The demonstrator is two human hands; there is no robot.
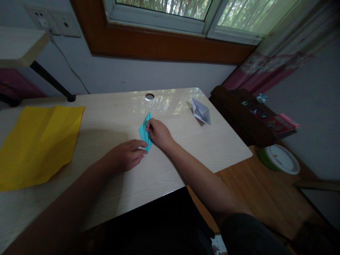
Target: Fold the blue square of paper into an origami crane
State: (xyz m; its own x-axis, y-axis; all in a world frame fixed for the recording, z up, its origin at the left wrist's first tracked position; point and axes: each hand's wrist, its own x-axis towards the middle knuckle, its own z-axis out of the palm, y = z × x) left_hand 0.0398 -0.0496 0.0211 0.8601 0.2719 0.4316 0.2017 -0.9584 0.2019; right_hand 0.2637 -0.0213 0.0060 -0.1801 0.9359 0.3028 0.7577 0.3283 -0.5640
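A folded sheet of turquoise paper (143, 133), shaped like a narrow diamond, lies on the pale wooden table (106, 117). Bent fingers of my right hand (159, 133) pinch at its right side, around the middle. My left hand (128, 154) rests at the paper's lower end, its fingers stretched out and touching that tip. Part of the paper's right half is hidden under my right hand.
A white folded paper boat (201, 112) sits on the table's right part. Yellow paper (42, 145) covers the left. A round cable hole (149, 96) opens near the back edge. Beyond the right edge stand a brown cabinet (239, 113) and a white-lidded bin (282, 159).
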